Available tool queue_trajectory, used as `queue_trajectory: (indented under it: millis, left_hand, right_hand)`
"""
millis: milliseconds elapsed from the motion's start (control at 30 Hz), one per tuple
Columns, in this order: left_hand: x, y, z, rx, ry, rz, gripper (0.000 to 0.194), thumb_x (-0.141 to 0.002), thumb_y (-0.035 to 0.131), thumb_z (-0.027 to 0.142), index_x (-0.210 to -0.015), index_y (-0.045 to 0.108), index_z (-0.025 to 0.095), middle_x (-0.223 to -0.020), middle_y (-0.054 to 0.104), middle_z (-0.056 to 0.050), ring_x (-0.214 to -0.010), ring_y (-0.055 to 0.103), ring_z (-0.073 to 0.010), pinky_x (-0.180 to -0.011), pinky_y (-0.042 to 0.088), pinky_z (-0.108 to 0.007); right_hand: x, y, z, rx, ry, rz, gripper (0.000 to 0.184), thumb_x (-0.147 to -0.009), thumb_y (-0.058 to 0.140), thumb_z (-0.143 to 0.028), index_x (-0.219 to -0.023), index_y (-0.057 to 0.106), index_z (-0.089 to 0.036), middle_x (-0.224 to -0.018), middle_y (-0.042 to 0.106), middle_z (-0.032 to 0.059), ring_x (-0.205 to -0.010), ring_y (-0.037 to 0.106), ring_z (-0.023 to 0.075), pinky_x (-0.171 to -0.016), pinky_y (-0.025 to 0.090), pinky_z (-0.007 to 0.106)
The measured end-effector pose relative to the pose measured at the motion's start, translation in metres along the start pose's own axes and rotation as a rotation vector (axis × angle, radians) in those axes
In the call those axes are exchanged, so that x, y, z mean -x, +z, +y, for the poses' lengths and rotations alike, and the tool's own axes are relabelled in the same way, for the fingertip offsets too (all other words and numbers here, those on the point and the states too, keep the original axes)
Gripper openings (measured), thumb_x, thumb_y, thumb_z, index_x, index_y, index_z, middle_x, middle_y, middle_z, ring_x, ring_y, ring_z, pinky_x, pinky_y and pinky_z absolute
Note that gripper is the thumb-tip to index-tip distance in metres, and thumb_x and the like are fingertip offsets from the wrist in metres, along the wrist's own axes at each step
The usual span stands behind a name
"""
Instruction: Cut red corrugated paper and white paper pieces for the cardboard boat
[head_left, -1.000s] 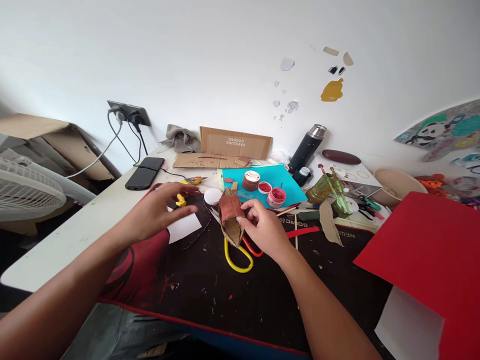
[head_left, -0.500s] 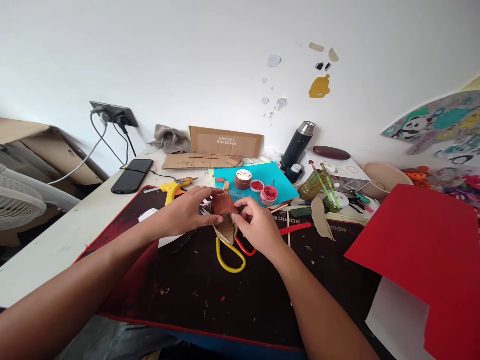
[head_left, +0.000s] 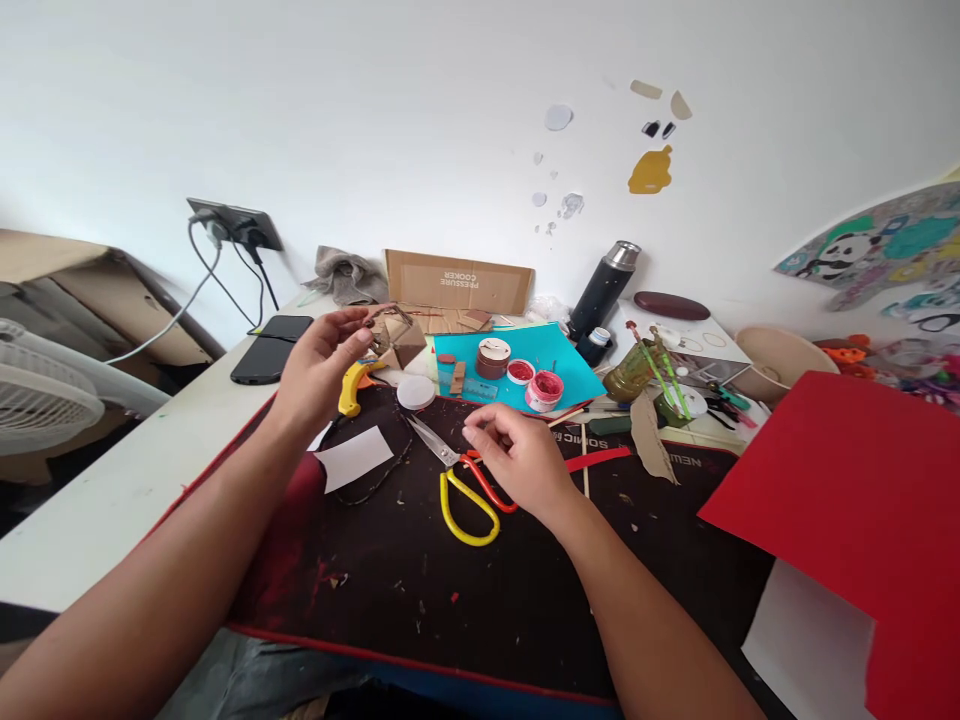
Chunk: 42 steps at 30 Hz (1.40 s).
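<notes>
My left hand (head_left: 322, 360) grips a small folded cardboard piece (head_left: 403, 345) between thumb and fingers, raised at the back left above the yellow glue gun (head_left: 349, 390). My right hand (head_left: 521, 458) is apart from it, just right of the scissors (head_left: 447, 456). Its fingers are curled with the tips together; whether they hold anything small is hidden. The scissors lie on the dark mat (head_left: 360, 580) with blades slightly parted, one loop yellow and the other red. Left of them lie a round white lid (head_left: 415, 392) and a white paper piece (head_left: 356, 460).
Behind, paint pots (head_left: 544, 390) stand on a turquoise sheet (head_left: 570, 345). A black flask (head_left: 604, 290) leans near the wall, beside a jar with brushes (head_left: 626, 375). Large red paper (head_left: 840, 500) covers the right side. A phone (head_left: 270, 350) lies at the left.
My left hand has carried the cardboard piece back and left, away from the scissors. My right hand has let go of it and stays near the same spot. The scissor blades now show.
</notes>
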<state>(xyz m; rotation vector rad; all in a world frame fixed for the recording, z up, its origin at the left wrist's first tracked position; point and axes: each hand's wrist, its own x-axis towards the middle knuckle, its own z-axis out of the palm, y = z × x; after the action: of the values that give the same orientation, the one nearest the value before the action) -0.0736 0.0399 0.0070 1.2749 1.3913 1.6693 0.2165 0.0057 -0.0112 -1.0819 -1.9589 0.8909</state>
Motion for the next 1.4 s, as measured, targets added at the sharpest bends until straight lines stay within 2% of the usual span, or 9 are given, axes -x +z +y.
queue_trajectory:
  millis: [167,267,400,633,900,1100,1267,1400]
  left_hand:
    - [0.003,0.002,-0.003,0.024,-0.013,-0.062,0.064,-0.088,0.080,0.067,-0.133,0.070,0.022,-0.133,0.077,-0.013,-0.122,0.073,-0.0319,-0.104,0.059,-0.045]
    - [0.002,0.002,-0.005,0.020,0.005,-0.028,0.062,-0.089,0.079,0.065,-0.133,0.070,0.021,-0.133,0.077,-0.013,-0.124,0.071,-0.0312,-0.104,0.057,-0.043]
    - [0.001,0.001,-0.006,0.016,-0.038,0.008,0.062,-0.090,0.076,0.065,-0.131,0.070,0.020,-0.128,0.078,-0.012,-0.120,0.071,-0.0306,-0.099,0.057,-0.041]
    - [0.001,-0.005,-0.002,-0.070,-0.007,-0.033,0.064,-0.091,0.072,0.067,-0.135,0.068,0.020,-0.139,0.074,-0.015,-0.124,0.070,-0.0323,-0.102,0.058,-0.043]
    - [0.002,-0.008,0.010,-0.036,0.006,-0.024,0.059,-0.090,0.073,0.065,-0.128,0.070,0.019,-0.134,0.075,-0.014,-0.122,0.070,-0.0328,-0.105,0.056,-0.045]
    - [-0.001,-0.012,0.013,-0.013,0.006,-0.017,0.060,-0.090,0.072,0.064,-0.130,0.069,0.019,-0.132,0.077,-0.014,-0.123,0.071,-0.0335,-0.104,0.057,-0.045]
    - [-0.008,-0.020,0.006,-0.007,0.005,-0.047,0.063,-0.092,0.072,0.066,-0.134,0.068,0.019,-0.134,0.077,-0.015,-0.125,0.071,-0.0327,-0.106,0.057,-0.046]
    - [-0.006,-0.019,0.003,-0.058,0.051,-0.181,0.063,-0.092,0.073,0.063,-0.137,0.068,0.020,-0.138,0.075,-0.016,-0.125,0.071,-0.0331,-0.103,0.059,-0.046]
  right_hand:
    - [0.006,0.013,-0.007,0.235,-0.097,-0.170,0.009,-0.105,0.072,-0.030,-0.099,0.078,-0.027,-0.089,0.085,-0.0008,-0.071,0.074,0.0175,-0.067,0.043,0.028]
    - [0.004,0.018,-0.006,0.374,-0.074,-0.231,0.007,-0.104,0.077,-0.031,-0.099,0.079,-0.027,-0.091,0.086,0.0002,-0.074,0.076,0.0192,-0.066,0.040,0.029]
    - [0.003,0.024,-0.002,0.520,-0.057,-0.265,0.006,-0.104,0.078,-0.031,-0.101,0.078,-0.026,-0.100,0.088,0.0026,-0.082,0.079,0.0225,-0.066,0.039,0.030]
    - [0.010,0.031,-0.005,0.598,-0.022,-0.233,0.001,-0.105,0.075,-0.027,-0.105,0.076,-0.026,-0.105,0.087,0.0035,-0.089,0.080,0.0232,-0.068,0.041,0.030]
    - [0.018,0.031,-0.010,0.657,0.064,-0.176,0.002,-0.106,0.072,-0.024,-0.106,0.074,-0.025,-0.104,0.086,0.0035,-0.089,0.080,0.0230,-0.067,0.038,0.030]
    - [0.013,0.024,-0.009,0.686,0.146,-0.107,0.005,-0.105,0.072,-0.027,-0.103,0.076,-0.026,-0.085,0.081,0.0012,-0.077,0.076,0.0222,-0.065,0.037,0.029]
    - [0.015,0.026,-0.017,0.582,0.130,-0.086,0.010,-0.105,0.069,-0.029,-0.103,0.078,-0.026,-0.077,0.078,-0.0003,-0.071,0.072,0.0210,-0.066,0.040,0.029]
    - [0.017,0.038,-0.028,0.414,0.115,-0.058,0.013,-0.104,0.068,-0.032,-0.100,0.079,-0.026,-0.073,0.075,-0.0015,-0.065,0.069,0.0190,-0.066,0.043,0.028]
